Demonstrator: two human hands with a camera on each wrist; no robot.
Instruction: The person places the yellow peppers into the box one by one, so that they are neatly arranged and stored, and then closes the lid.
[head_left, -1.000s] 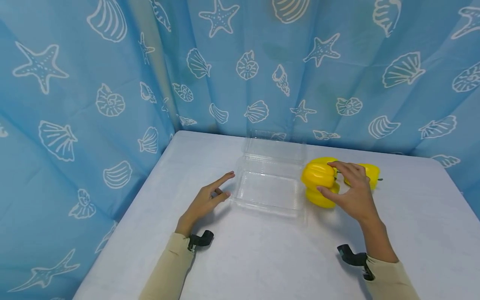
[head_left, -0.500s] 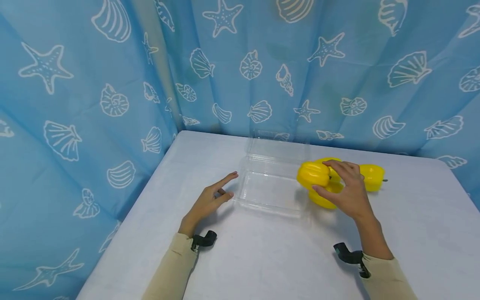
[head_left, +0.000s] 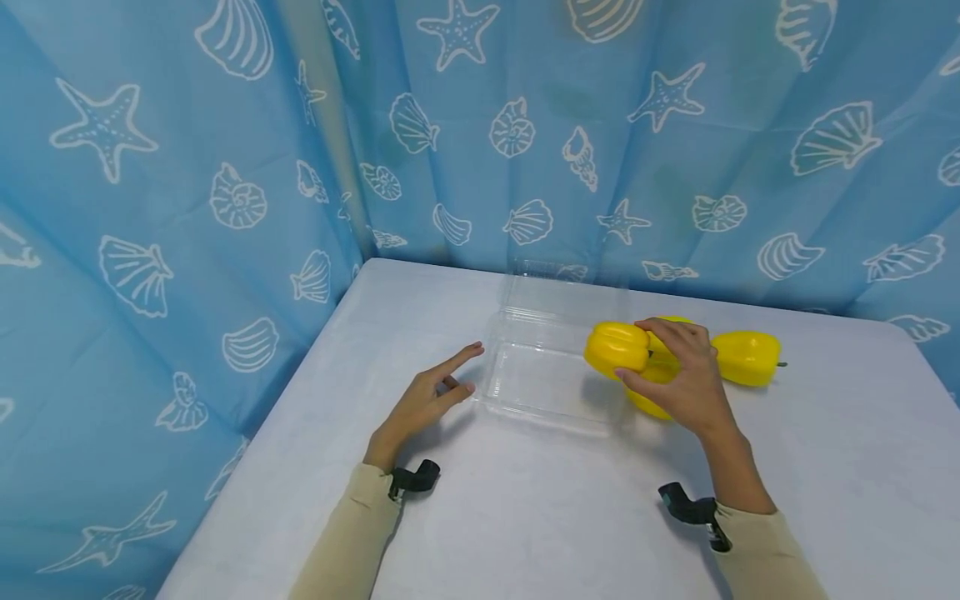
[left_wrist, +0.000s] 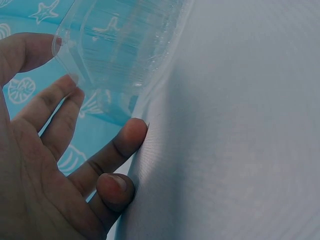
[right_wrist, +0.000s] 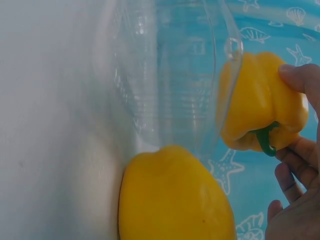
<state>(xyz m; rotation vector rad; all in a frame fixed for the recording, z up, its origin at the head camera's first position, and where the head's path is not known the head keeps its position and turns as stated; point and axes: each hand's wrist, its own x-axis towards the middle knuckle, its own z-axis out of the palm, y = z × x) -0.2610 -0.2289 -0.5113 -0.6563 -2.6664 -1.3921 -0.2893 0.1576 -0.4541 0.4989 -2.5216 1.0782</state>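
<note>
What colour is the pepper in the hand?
Bright yellow. The right hand grips the pepper; the head view shows it best.

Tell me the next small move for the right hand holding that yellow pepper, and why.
Probably carry it a little further left and lower it into the clear container. The right hand grips the lifted yellow pepper at the container's right edge, the tray is open and empty, and the left hand rests by its left rim.
</note>
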